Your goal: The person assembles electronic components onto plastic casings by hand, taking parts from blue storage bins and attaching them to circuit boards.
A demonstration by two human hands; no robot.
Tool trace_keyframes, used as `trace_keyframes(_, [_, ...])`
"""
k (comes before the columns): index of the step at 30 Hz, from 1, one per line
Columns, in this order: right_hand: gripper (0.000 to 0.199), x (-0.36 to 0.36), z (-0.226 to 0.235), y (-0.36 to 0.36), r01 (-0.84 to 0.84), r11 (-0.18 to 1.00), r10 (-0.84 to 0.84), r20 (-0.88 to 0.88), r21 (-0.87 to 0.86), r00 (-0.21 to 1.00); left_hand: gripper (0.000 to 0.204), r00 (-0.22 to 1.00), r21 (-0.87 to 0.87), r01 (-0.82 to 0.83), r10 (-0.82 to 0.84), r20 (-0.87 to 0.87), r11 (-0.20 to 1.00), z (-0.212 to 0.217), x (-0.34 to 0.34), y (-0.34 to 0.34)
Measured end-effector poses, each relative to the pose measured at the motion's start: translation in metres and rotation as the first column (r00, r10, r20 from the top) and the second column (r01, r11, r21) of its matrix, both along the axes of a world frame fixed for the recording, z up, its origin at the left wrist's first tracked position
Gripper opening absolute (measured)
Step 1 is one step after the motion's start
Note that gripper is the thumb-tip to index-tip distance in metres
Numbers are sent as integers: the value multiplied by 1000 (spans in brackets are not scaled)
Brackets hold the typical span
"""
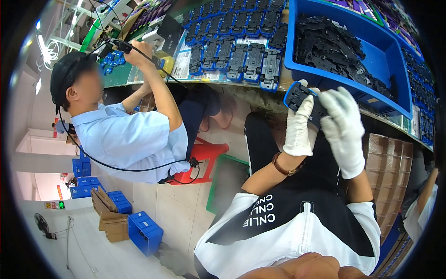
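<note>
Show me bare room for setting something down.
Beyond the right hand, the bin has bare bottom between the black parts and its right wall. Floor tiles lie bare between the red stool and blue crate. Crowded: left of the bin, where cars fill tight rows.

Two gloves [344, 132], one held car [297, 96]. Cars [237, 63] on desk [118, 77], top centre: over twenty. Black parts [325, 46], upper right: too jumbled to count. One wristwatch [285, 167]. One red stool [211, 151], centre left. One fan [42, 225], lower left.

Matt plastic is seen on the toy car [297, 96], smooth plastic on the bin [378, 51], cloth on the gloves [344, 132].
</note>
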State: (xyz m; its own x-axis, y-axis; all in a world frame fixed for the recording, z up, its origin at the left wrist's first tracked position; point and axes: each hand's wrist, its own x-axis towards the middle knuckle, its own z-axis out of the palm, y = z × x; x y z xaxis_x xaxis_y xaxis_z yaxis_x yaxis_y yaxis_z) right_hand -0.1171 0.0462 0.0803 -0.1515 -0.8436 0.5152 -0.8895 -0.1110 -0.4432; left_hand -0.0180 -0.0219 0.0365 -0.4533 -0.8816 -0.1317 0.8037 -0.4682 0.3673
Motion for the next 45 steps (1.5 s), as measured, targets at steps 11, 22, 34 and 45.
trace_keyframes(11, [70,3,-26,10,-227,972,-12,978,60,207,40,999,-189,-42,36,-35,981,0,5,-5])
trace_keyframes(22, [64,28,-47,-10,-166,986,27,943,30,331,26,925,-178,-267,304,228,947,5,15,-14])
trace_keyframes(34, [64,62,-45,-49,-320,947,123,949,-25,290,28,874,-74,-428,433,218,901,4,47,-44])
trace_keyframes(45, [59,63,-52,-53,-357,934,31,997,-4,69,47,830,-27,-491,477,290,871,-14,58,-52])
